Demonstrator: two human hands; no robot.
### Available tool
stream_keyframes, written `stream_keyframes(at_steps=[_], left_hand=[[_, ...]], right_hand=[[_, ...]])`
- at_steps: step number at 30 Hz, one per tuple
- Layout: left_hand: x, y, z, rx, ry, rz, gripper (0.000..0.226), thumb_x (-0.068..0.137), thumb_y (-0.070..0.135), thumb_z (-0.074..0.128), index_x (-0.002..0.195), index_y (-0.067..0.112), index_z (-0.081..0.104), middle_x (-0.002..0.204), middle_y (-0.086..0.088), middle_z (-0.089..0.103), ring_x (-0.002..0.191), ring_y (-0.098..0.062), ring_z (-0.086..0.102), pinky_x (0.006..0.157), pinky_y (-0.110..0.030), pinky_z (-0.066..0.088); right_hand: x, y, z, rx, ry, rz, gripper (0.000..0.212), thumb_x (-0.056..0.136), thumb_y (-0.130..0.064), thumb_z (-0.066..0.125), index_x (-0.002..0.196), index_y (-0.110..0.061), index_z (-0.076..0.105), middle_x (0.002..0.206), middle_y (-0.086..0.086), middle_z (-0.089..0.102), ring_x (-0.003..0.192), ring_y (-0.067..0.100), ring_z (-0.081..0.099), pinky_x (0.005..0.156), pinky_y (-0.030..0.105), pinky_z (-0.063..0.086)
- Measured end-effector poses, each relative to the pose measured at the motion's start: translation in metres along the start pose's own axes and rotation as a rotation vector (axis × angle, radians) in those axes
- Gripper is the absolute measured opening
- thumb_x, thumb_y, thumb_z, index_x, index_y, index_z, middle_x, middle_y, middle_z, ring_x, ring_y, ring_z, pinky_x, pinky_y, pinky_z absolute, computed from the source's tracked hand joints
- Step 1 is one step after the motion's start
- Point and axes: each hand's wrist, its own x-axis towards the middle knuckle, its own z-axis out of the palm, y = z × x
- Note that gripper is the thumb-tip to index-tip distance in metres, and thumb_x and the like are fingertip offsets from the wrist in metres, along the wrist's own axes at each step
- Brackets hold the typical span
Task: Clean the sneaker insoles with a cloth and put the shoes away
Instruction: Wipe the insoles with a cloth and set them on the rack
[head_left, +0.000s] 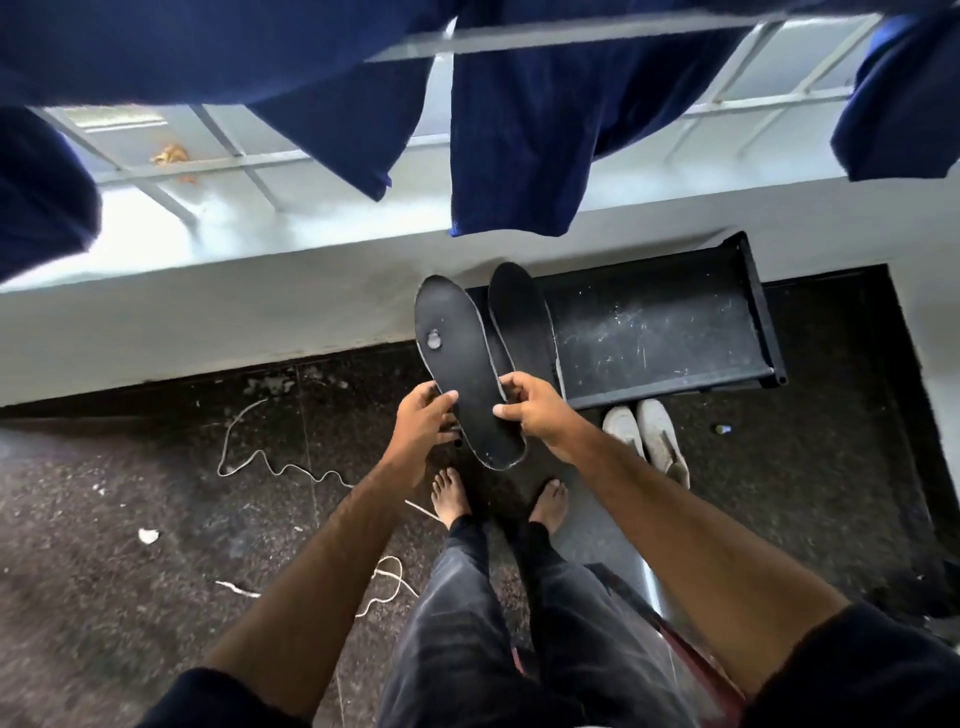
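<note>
Two black insoles are held up in front of me. The nearer insole (467, 374) has a pale spot near its toe end, and the second insole (521, 322) stands behind it to the right. My left hand (423, 423) pinches the near insole's left edge with thumb and fingers. My right hand (537, 413) grips the insoles from the right, its thumb on the near one's face. A pair of white sneakers (647, 436) stands on the dark floor just right of my right wrist. No cloth for wiping shows in view.
A black metal shelf (670, 332) stands against the low white wall (208, 322), above the sneakers. Dark blue laundry (514, 140) hangs overhead. A white cord (270, 462) and scraps lie on the floor to the left. My bare feet (452, 496) stand below the insoles.
</note>
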Motion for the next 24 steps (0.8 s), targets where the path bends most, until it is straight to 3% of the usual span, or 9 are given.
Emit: stream_keyframes(at_steps=[2, 6, 11, 13, 16, 19, 24], left_hand=[[-0.014, 0.008, 0.006, -0.047, -0.035, 0.020, 0.017, 0.100, 0.014, 0.057, 0.115, 0.013, 0.066, 0.097, -0.003, 0.072, 0.085, -0.018, 0.068, 0.076, -0.042, 0.058], [-0.039, 0.017, 0.041, -0.122, -0.092, 0.033, 0.017, 0.099, 0.005, 0.057, 0.112, 0.013, 0.066, 0.096, -0.002, 0.076, 0.083, -0.016, 0.071, 0.070, -0.034, 0.058], [-0.060, 0.015, 0.115, -0.055, -0.153, 0.061, 0.023, 0.095, -0.001, 0.060, 0.118, 0.003, 0.063, 0.103, -0.011, 0.074, 0.088, -0.020, 0.071, 0.083, -0.033, 0.059], [-0.070, 0.010, 0.155, 0.020, -0.152, 0.079, 0.020, 0.094, -0.001, 0.062, 0.113, 0.007, 0.065, 0.099, -0.008, 0.075, 0.085, -0.018, 0.073, 0.076, -0.031, 0.060], [-0.092, -0.002, 0.221, 0.112, -0.181, 0.084, 0.017, 0.094, 0.003, 0.065, 0.111, 0.008, 0.065, 0.099, -0.009, 0.075, 0.084, -0.020, 0.073, 0.066, -0.031, 0.059], [-0.119, -0.020, 0.295, 0.179, -0.202, 0.105, 0.017, 0.095, 0.005, 0.065, 0.111, 0.011, 0.064, 0.102, -0.007, 0.074, 0.087, -0.021, 0.072, 0.073, -0.037, 0.059], [-0.158, -0.050, 0.431, 0.222, -0.238, 0.132, 0.018, 0.095, 0.003, 0.062, 0.108, 0.016, 0.065, 0.097, -0.005, 0.074, 0.085, -0.023, 0.070, 0.086, -0.051, 0.055]], right_hand=[[-0.024, -0.003, -0.013, 0.021, -0.045, -0.001, 0.032, 0.092, 0.010, 0.062, 0.114, -0.014, 0.063, 0.102, 0.004, 0.070, 0.098, 0.017, 0.066, 0.097, 0.040, 0.054], [-0.072, 0.003, -0.040, 0.073, -0.072, -0.042, 0.032, 0.090, 0.012, 0.064, 0.105, -0.016, 0.063, 0.096, 0.004, 0.068, 0.088, 0.013, 0.064, 0.080, 0.025, 0.055], [-0.122, 0.033, -0.096, 0.120, 0.003, -0.032, 0.026, 0.090, 0.007, 0.068, 0.112, -0.007, 0.063, 0.092, 0.005, 0.068, 0.084, 0.012, 0.064, 0.070, 0.017, 0.053], [-0.141, 0.049, -0.127, 0.113, 0.075, -0.042, 0.018, 0.093, -0.001, 0.069, 0.110, -0.007, 0.065, 0.089, 0.004, 0.067, 0.079, 0.010, 0.061, 0.063, 0.016, 0.049], [-0.172, 0.083, -0.180, 0.147, 0.139, -0.089, 0.006, 0.097, -0.009, 0.067, 0.097, -0.015, 0.065, 0.087, 0.007, 0.066, 0.080, 0.016, 0.061, 0.066, 0.026, 0.048], [-0.210, 0.123, -0.246, 0.181, 0.179, -0.096, 0.015, 0.100, -0.004, 0.060, 0.093, -0.017, 0.062, 0.079, 0.002, 0.066, 0.067, 0.008, 0.064, 0.060, 0.021, 0.052], [-0.280, 0.188, -0.373, 0.208, 0.318, -0.140, 0.017, 0.099, 0.002, 0.055, 0.096, -0.011, 0.065, 0.075, 0.006, 0.069, 0.059, 0.009, 0.064, 0.052, 0.018, 0.050]])
